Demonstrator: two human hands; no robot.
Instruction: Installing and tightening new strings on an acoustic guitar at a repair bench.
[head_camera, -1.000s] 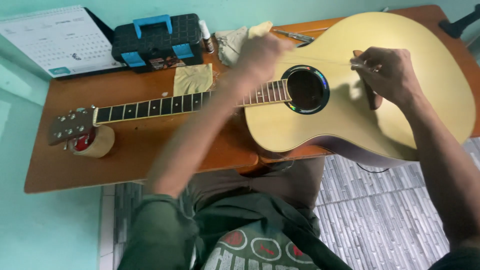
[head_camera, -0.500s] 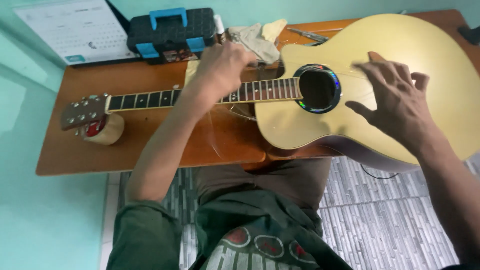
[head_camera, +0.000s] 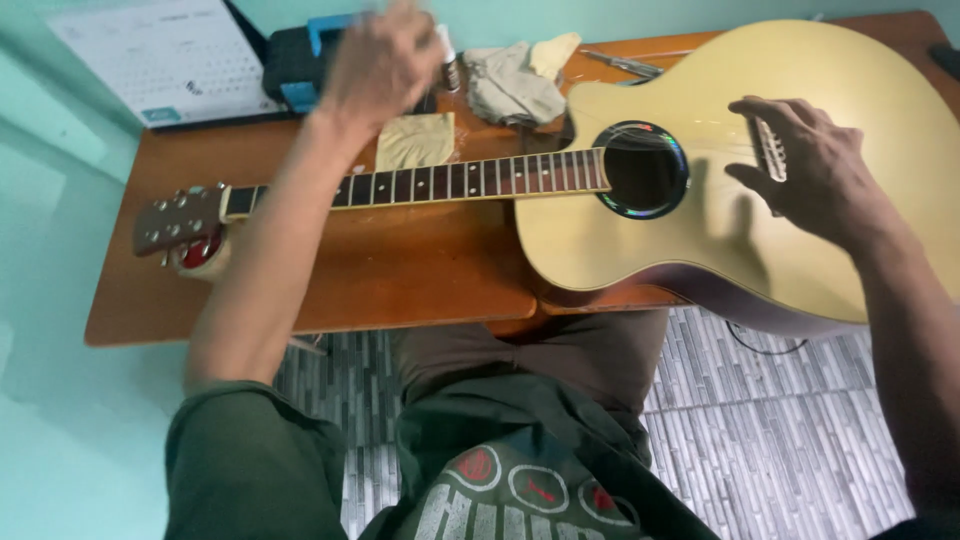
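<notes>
The guitar (head_camera: 800, 200) lies flat on the bench (head_camera: 400, 280), its body at the right and its neck (head_camera: 450, 182) running left to a headstock (head_camera: 180, 225) that rests on a roll of tape (head_camera: 205, 255). The right hand (head_camera: 810, 170) lies open on the top with fingers spread at the bridge (head_camera: 768, 148). It should press flat and steady, so the body cannot slide while the other arm reaches. The left hand (head_camera: 385, 60) is raised over the far edge by the blue-handled box (head_camera: 300, 60). To my eye it should move slowly there, keeping the forearm off the neck.

That left hand is blurred. I cannot tell whether it is open or gripping something. The box is half hidden behind it. The cloth (head_camera: 510, 85) covers whatever is under it, and no strings can be made out.
</notes>
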